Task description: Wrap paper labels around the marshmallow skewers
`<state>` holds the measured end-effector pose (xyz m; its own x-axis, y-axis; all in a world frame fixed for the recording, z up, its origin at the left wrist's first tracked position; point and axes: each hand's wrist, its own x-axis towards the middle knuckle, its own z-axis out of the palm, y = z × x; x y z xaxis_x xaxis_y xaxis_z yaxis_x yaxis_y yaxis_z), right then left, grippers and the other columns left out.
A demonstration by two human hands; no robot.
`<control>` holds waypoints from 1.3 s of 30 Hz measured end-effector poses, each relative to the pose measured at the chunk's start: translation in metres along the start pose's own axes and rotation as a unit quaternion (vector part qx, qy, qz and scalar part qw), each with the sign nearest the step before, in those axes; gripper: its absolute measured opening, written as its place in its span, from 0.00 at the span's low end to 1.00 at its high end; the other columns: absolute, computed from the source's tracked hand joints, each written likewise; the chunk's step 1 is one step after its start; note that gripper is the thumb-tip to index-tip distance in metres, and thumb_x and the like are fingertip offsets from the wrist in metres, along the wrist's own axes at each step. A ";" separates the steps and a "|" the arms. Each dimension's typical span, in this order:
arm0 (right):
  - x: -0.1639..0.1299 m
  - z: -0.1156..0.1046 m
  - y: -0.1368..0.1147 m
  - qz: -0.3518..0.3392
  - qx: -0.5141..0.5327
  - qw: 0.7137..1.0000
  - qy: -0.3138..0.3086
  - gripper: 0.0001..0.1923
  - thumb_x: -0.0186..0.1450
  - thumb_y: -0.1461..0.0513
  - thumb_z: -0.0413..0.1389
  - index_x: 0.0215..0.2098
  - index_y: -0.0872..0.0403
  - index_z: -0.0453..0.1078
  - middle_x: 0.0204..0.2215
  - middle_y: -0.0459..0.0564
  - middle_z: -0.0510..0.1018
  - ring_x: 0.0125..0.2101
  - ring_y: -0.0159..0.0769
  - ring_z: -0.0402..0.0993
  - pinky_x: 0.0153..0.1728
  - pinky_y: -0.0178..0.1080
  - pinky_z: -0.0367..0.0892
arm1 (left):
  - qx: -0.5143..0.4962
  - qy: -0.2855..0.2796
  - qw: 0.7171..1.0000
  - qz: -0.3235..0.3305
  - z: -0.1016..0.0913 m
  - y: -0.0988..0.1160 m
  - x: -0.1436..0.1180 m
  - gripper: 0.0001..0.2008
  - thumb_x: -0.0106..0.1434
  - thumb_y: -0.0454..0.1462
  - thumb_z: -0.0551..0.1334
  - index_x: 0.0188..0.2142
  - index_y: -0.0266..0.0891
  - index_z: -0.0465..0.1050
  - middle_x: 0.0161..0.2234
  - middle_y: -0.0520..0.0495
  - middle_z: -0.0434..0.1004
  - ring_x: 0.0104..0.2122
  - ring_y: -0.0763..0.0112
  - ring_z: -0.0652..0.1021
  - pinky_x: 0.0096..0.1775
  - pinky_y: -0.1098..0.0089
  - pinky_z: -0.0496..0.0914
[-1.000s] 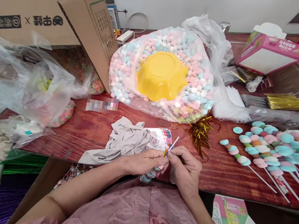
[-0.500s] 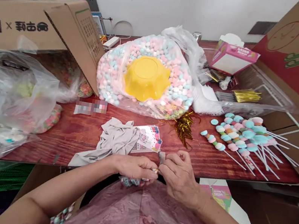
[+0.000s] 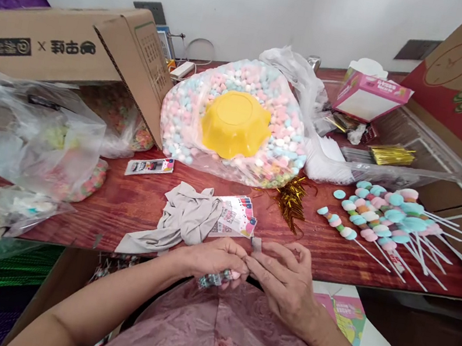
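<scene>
Pink sweets in your left hand (image 3: 217, 258)
Its fingers clamp a candy skewer (image 3: 217, 279); your right hand (image 3: 284, 276) pinches its stick end by the table (image 3: 119, 207) edge

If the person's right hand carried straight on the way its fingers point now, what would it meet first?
The right hand points left toward the left hand, and their fingertips already meet around a small candy piece. So it would meet the left hand's fingers first, though depth is hard to judge.
</scene>
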<state>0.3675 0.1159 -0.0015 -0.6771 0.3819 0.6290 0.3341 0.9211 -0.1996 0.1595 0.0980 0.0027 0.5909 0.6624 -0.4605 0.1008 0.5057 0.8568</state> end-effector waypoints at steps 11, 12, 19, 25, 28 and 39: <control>0.018 0.028 0.023 0.206 0.166 0.939 -0.220 0.18 0.72 0.61 0.48 0.27 0.53 0.72 0.28 0.46 0.76 0.33 0.34 0.68 0.36 0.39 0.54 | 0.524 0.221 0.800 0.189 0.002 -0.018 -0.017 0.14 0.68 0.32 0.49 0.31 0.34 0.72 0.31 0.44 0.73 0.31 0.69 0.71 0.36 0.68 0.64; 0.023 0.027 0.031 0.203 0.164 0.941 -0.217 0.17 0.72 0.60 0.49 0.28 0.52 0.73 0.30 0.47 0.77 0.35 0.35 0.68 0.36 0.39 0.55 | 0.526 0.234 0.795 0.189 0.002 -0.020 -0.017 0.14 0.68 0.32 0.49 0.31 0.34 0.72 0.30 0.45 0.73 0.30 0.70 0.70 0.35 0.68 0.63; 0.067 0.035 0.106 0.269 -0.177 0.934 -0.155 0.16 0.70 0.60 0.48 0.33 0.53 0.77 0.36 0.54 0.79 0.45 0.46 0.64 0.44 0.50 0.50 | 0.439 0.266 0.825 0.237 0.006 -0.023 -0.014 0.13 0.68 0.32 0.53 0.27 0.35 0.70 0.26 0.50 0.70 0.29 0.73 0.70 0.35 0.72 0.62; 0.083 0.068 0.120 0.229 -0.245 0.911 -0.241 0.13 0.65 0.66 0.48 0.36 0.56 0.76 0.40 0.58 0.76 0.47 0.49 0.59 0.42 0.50 0.47 | 0.371 0.264 0.850 0.263 0.009 -0.016 -0.013 0.13 0.66 0.31 0.55 0.25 0.35 0.68 0.24 0.53 0.66 0.27 0.76 0.67 0.33 0.73 0.60; 0.085 0.072 0.121 0.226 -0.253 0.904 -0.260 0.13 0.62 0.69 0.48 0.37 0.57 0.75 0.41 0.59 0.75 0.47 0.49 0.59 0.42 0.49 0.48 | 0.330 0.255 0.871 0.259 0.008 -0.015 -0.014 0.13 0.66 0.31 0.55 0.25 0.35 0.70 0.23 0.53 0.66 0.26 0.77 0.67 0.32 0.73 0.60; 0.071 0.041 0.112 0.165 -0.221 0.912 -0.304 0.14 0.64 0.68 0.47 0.37 0.53 0.75 0.38 0.54 0.79 0.43 0.43 0.63 0.40 0.46 0.48 | 0.222 0.271 0.905 0.241 0.022 -0.012 -0.035 0.13 0.64 0.33 0.56 0.23 0.35 0.70 0.23 0.52 0.67 0.26 0.76 0.67 0.31 0.73 0.60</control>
<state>0.3300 0.2496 -0.0097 -0.6847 0.7282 0.0305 0.7268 0.6790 0.1034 0.1552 0.0572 0.0137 0.1848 0.9816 0.0475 0.3185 -0.1055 0.9420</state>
